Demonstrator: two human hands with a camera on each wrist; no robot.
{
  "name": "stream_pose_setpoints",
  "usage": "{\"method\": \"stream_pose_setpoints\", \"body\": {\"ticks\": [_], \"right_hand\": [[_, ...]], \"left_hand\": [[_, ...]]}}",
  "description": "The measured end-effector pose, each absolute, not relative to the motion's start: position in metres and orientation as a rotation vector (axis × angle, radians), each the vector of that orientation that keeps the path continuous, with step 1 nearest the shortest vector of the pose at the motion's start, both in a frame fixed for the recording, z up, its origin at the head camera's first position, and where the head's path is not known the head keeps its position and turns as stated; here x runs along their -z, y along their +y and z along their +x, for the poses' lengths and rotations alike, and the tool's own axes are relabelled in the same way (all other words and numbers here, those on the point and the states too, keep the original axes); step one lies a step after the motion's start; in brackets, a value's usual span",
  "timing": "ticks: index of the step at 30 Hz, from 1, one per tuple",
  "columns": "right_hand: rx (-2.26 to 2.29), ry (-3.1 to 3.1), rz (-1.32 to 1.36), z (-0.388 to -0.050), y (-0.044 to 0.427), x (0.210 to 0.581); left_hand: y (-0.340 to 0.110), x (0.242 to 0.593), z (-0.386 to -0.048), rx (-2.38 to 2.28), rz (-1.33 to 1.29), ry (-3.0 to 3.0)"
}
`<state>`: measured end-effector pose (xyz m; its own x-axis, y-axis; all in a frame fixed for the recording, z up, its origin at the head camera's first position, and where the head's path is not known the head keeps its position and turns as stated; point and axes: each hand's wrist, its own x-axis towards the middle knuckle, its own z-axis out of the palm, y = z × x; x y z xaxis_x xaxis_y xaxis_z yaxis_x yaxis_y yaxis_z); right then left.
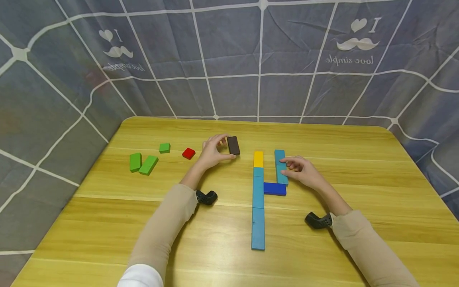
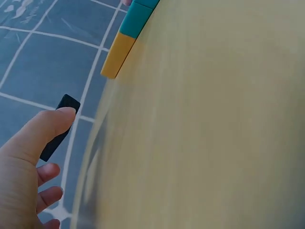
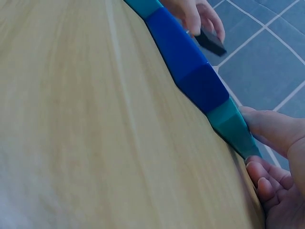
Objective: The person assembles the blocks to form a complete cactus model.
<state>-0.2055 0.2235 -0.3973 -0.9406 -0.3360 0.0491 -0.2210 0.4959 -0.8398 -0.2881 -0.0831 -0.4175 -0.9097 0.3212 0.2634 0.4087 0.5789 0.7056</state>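
My left hand (image 1: pixel 212 152) pinches a dark brown, nearly black block (image 1: pixel 233 146) between thumb and fingers, raised above the table's far part. In the left wrist view the thumb lies across this block (image 2: pixel 66 102). My right hand (image 1: pixel 302 170) has its curled fingertips and thumb on a pair of light blue blocks (image 1: pixel 281 180) set end to end. The right wrist view shows thumb and fingers at the teal-looking block (image 3: pixel 229 121). A dark blue block (image 1: pixel 274 189) lies crosswise between this pair and a long column of light blue blocks (image 1: pixel 258 227). One yellow block (image 1: pixel 258 159) tops the column.
Left of my left hand lie a red block (image 1: pixel 188 153), a small green block (image 1: pixel 164 148) and two longer green blocks (image 1: pixel 135 162). A grey patterned curtain (image 1: pixel 229 59) hangs behind the wooden table (image 1: pixel 107 223). Black wrist devices (image 1: pixel 206 197) sit at both cuffs.
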Motion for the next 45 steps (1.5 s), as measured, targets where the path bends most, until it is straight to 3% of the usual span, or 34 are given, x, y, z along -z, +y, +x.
{"method": "stream_pose_setpoints", "body": {"ticks": [23,45], "right_hand": [[1.428,2.634,-0.505,-0.203,0.222,0.397],[1.447,2.617,-0.501,-0.202,0.222,0.398]], "left_hand": [[-0.030,0.424,-0.317,1.105,-0.605,-2.918],[-0.022,0.418,-0.317,1.096,-0.548,-3.029]]}}
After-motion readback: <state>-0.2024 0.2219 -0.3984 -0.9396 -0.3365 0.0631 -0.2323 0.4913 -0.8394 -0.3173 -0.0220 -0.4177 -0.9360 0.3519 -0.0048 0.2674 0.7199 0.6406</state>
